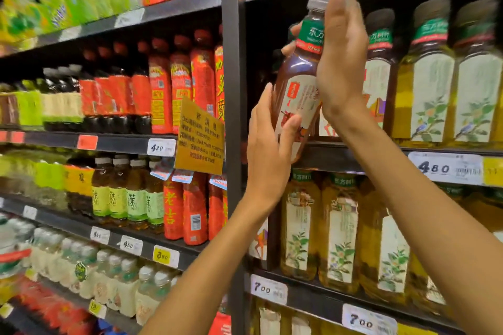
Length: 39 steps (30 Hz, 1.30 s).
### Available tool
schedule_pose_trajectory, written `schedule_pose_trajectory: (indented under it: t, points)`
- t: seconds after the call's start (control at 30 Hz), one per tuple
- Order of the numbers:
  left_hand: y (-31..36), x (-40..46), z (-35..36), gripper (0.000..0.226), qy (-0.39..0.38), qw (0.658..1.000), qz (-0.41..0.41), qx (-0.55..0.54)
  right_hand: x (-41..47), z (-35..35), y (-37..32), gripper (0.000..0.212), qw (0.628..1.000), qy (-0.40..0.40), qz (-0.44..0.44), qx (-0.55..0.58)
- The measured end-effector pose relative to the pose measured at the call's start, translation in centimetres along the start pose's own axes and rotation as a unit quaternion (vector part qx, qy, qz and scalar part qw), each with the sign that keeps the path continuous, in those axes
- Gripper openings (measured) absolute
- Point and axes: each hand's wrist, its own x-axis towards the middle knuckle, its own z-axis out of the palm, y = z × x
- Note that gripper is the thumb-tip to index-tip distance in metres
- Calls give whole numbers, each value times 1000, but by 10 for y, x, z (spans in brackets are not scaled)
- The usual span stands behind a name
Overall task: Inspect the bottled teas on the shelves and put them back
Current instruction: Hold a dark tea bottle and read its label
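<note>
A dark brown tea bottle [300,68] with a grey cap, green neck band and white label is tilted in front of the right-hand shelf unit, its base just ahead of the shelf edge [340,158]. My right hand [340,57] wraps its upper half from the right, fingertips showing past the neck on the left. My left hand [268,144] cups its lower part from the left and below. Matching bottles [378,68] stand behind on the same shelf, with yellow-green teas [427,81] to their right.
A dark upright post [233,117] splits two shelf units. Red and green bottled drinks [179,84] fill the left unit. A gold sign [200,136] juts from the post. Price tags [446,167] line the shelf edges. Larger yellow teas [337,228] stand one shelf down.
</note>
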Motion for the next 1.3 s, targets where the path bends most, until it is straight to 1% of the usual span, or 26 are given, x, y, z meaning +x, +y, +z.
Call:
schedule_pose_trajectory:
  t: [0.1,0.2,0.27,0.37,0.5,0.57,0.7,0.77,0.83,0.93,1.0,1.07,1.13,1.17,1.23,1.27,1.3]
  points:
    - [-14,12,3,59,8,1000,8,25,8,3,14,26,999,-34,20,24]
    - [-28,22,2,58,8,997,34,63,10,7,21,20,998,-40,18,42]
    - [-35,27,2,62,9,995,46,85,12,13,25,18,998,-42,13,36]
    - [-41,28,3,69,14,991,65,119,17,21,29,20,998,-62,4,2]
    - [-49,23,4,83,1,986,82,147,22,31,35,25,994,-94,1,-56]
    - [-51,21,4,84,12,983,83,163,24,37,38,28,992,-95,-13,-77]
    - [-47,18,6,82,25,980,74,185,26,45,46,29,991,-72,-43,-100]
    - [-44,17,11,77,48,967,90,234,29,46,49,29,990,-59,-44,-117]
    - [-44,18,17,75,71,945,99,304,33,45,53,29,987,-56,-45,-145]
    - [-49,23,16,76,107,883,100,445,38,45,58,29,982,-71,-33,-170]
    - [-53,25,13,76,111,863,98,483,41,45,62,31,974,-93,-22,-204]
    - [-56,26,14,78,114,850,97,506,42,44,65,36,965,-116,-17,-236]
    - [-59,25,15,79,129,840,92,518,42,40,66,42,956,-123,-30,-263]
    - [-60,25,14,78,137,839,87,520,42,37,66,47,944,-122,-53,-302]
    - [-63,27,10,74,145,832,77,530,40,31,70,57,900,-130,-106,-402]
    - [-64,28,8,73,145,828,74,537,38,28,72,60,883,-140,-120,-431]
    - [-64,29,8,73,142,825,72,541,38,26,74,62,877,-148,-120,-441]
